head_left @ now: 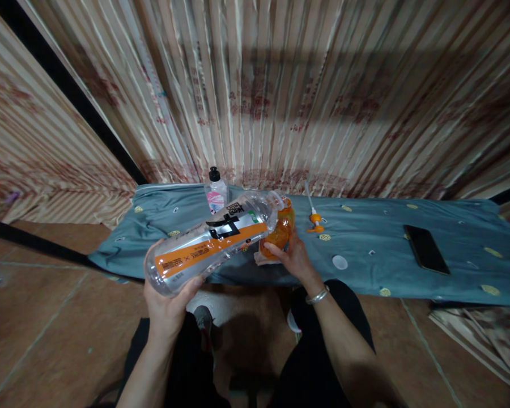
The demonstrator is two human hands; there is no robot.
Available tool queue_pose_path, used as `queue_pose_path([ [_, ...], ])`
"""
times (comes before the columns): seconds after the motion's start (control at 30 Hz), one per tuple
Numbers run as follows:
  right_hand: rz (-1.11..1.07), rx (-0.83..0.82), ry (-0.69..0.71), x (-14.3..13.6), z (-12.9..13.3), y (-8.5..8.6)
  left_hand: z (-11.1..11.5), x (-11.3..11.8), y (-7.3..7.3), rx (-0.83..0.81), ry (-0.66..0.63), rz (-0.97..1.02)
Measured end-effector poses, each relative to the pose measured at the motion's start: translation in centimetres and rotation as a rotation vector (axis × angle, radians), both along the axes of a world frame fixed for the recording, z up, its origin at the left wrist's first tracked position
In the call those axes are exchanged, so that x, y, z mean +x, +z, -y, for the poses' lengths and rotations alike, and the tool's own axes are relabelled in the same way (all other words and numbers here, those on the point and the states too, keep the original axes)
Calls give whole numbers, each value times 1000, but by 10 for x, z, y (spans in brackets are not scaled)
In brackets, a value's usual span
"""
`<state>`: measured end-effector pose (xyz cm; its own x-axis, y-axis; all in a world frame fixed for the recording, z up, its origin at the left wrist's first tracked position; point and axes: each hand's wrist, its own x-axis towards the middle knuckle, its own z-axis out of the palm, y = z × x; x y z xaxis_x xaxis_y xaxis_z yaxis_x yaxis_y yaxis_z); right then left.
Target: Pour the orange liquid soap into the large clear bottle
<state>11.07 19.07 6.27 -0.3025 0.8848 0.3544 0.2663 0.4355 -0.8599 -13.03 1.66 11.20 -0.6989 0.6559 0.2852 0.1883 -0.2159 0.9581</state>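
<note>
Hands [170,303] [295,255], two, hold two bottles [208,246] [284,224]; one pump [315,219] lies near.

I count 1 big clear bottle [208,241], 1 orange bottle [281,228] and 1 small black-capped bottle [215,195]: 3 total. 1 left hand [170,303] + 1 right hand [296,258], so 2. Pump head [315,220]: 1. White disc [340,262]: 1. Phone [426,249]: 1. Bracelet [318,296]: 1. Teal cloth [374,241]: 1. Dark bars [68,82]: at least 2. Grey shoe [203,318]: 1 I can make out clearly; can't tell on a second from where I'm standing.
</note>
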Motion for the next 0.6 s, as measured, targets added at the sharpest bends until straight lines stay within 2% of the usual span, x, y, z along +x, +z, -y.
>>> queue_pose_path([
  [0.23,-4,-20,-1,0,1,0,0,-1,-1,8,16,-34],
  [0.6,0,-20,-15,-1,2,2,1,-1,6,-19,31,-89],
])
